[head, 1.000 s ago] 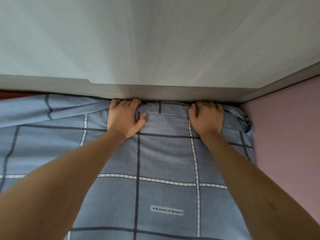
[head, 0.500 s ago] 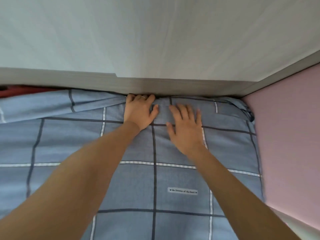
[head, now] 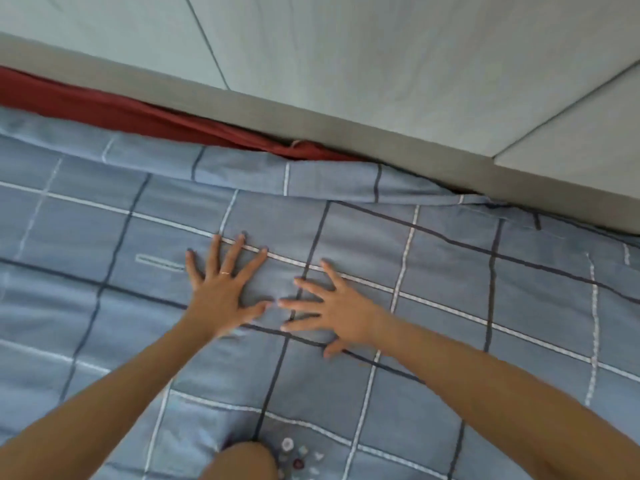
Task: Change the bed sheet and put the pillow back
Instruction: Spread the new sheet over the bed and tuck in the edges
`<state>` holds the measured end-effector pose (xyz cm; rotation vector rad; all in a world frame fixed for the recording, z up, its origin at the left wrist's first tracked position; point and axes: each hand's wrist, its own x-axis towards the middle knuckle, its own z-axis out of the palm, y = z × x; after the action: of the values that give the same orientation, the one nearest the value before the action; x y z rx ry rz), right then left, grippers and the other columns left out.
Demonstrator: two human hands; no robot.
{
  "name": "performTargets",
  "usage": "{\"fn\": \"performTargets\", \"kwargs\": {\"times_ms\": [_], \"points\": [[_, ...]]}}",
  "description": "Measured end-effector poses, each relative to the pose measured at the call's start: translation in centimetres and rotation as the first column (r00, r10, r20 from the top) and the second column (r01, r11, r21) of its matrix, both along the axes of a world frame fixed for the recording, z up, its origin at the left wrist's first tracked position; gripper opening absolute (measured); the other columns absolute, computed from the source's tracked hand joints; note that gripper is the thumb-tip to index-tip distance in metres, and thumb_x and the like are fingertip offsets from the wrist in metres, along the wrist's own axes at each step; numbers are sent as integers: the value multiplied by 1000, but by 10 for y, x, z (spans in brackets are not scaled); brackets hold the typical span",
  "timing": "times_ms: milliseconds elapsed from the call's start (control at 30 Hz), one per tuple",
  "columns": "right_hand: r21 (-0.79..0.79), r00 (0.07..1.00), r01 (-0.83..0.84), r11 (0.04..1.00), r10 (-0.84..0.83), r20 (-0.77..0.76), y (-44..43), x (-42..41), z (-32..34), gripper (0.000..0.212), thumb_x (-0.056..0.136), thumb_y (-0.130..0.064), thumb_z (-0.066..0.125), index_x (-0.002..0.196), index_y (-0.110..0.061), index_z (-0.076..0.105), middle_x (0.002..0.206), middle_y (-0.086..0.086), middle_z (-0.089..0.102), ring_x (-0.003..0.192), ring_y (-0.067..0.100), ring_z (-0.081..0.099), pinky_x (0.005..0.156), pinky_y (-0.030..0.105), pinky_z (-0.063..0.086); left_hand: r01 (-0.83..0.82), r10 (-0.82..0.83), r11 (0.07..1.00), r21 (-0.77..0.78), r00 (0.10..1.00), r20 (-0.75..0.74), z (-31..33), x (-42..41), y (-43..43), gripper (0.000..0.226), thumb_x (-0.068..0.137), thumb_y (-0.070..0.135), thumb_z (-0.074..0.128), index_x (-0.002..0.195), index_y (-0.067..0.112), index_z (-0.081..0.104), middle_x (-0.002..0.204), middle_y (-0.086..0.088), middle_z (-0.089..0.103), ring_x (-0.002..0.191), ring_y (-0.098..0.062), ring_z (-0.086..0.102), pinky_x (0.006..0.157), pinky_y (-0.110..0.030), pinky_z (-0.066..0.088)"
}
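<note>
A blue checked bed sheet covers the bed across most of the view. Its far edge lies folded in a loose roll along the headboard side. My left hand lies flat on the sheet with fingers spread, a ring on one finger. My right hand lies flat beside it, fingers spread and pointing left, its fingertips almost touching the left thumb. Red fabric shows between the sheet's far edge and the board. No pillow is in view.
A grey wooden board runs along the far side of the bed, with pale wood panels above it. My knee rests on the sheet at the bottom edge, next to a small printed patch.
Both hands left the sheet's edge at the board and came back toward me, now flat on the sheet. The view swung left, so the red fabric shows and the pink wall is gone.
</note>
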<state>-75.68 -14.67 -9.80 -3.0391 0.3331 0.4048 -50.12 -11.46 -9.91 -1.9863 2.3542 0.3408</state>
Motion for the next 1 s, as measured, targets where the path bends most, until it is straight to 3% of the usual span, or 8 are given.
{"fn": "performTargets", "kwargs": {"times_ms": [67, 133, 300, 533, 633, 767, 900, 1000], "points": [[-115, 934, 347, 931, -355, -52, -70, 16, 12, 92, 58, -80, 57, 140, -44, 40, 150, -3, 40, 134, 40, 39, 98, 79, 16, -199, 196, 968, 152, 980, 39, 9, 36, -48, 102, 60, 91, 33, 147, 47, 6, 160, 5, -1, 144, -38, -9, 100, -75, 0], [-162, 689, 710, 686, -724, -44, -128, 27, 29, 85, 66, -67, 68, 141, -36, 43, 142, 0, 48, 126, 34, 48, 98, 79, 19, -376, 378, 873, 312, 924, 55, 19, 57, -100, 111, 57, 91, 45, 145, 50, -7, 158, 12, -15, 143, -34, -20, 100, -75, -4], [-251, 381, 862, 440, -890, -251, -132, 75, 40, 70, 94, -35, 53, 149, -22, 12, 147, 4, 29, 132, 32, 30, 108, 55, 23, -430, 437, 781, 453, 895, 96, 35, 66, -177, 120, 51, 81, 66, 149, 31, 19, 158, -2, 13, 143, -39, -14, 98, -81, 2], [-234, 296, 892, 388, -890, -348, -146, 90, 23, 67, 92, -34, 58, 144, -20, 19, 151, 9, 28, 135, 31, 28, 106, 37, 28, -428, 419, 727, 537, 896, 146, 40, 61, -191, 122, 47, 75, 75, 148, 28, 26, 158, 2, 15, 143, -39, -14, 95, -83, 2], [-213, 298, 902, 376, -899, -322, -142, 91, 26, 74, 89, -32, 62, 146, -20, 15, 150, 9, 28, 133, 29, 29, 105, 37, 30, -452, 415, 687, 570, 887, 202, 54, 56, -207, 97, 55, 62, 80, 134, 17, 47, 146, -5, 38, 143, -41, 3, 99, -76, 15], [-125, 254, 948, 293, -932, -258, -137, 89, 22, 92, 85, -19, 66, 151, -25, 2, 153, 4, 21, 132, 30, 30, 106, 39, 29, -227, 218, 910, 346, 974, 67, 68, 31, -227, 54, 85, 26, 67, 133, 12, 46, 135, -11, 47, 131, -28, 37, 93, -43, 44], [28, 222, 975, 222, -975, -8, -120, 86, 17, 106, 55, 2, 82, 143, -23, 29, 136, 15, 41, 112, 35, 51, 87, 43, 49, 119, -113, 983, 140, 992, -54, 54, -5, -213, 58, 90, 33, 51, 143, 17, 35, 148, -6, 34, 138, -27, 27, 102, -41, 33], [-20, 345, 938, 346, -938, -22, -108, 61, 15, 97, 47, -14, 89, 134, -13, 46, 123, 17, 51, 108, 39, 55, 94, 54, 46, 152, -162, 970, 190, 986, 37, 37, -20, -203, 67, 91, 47, 45, 149, 19, 25, 154, -5, 24, 141, -29, 20, 112, -44, 21]]}}
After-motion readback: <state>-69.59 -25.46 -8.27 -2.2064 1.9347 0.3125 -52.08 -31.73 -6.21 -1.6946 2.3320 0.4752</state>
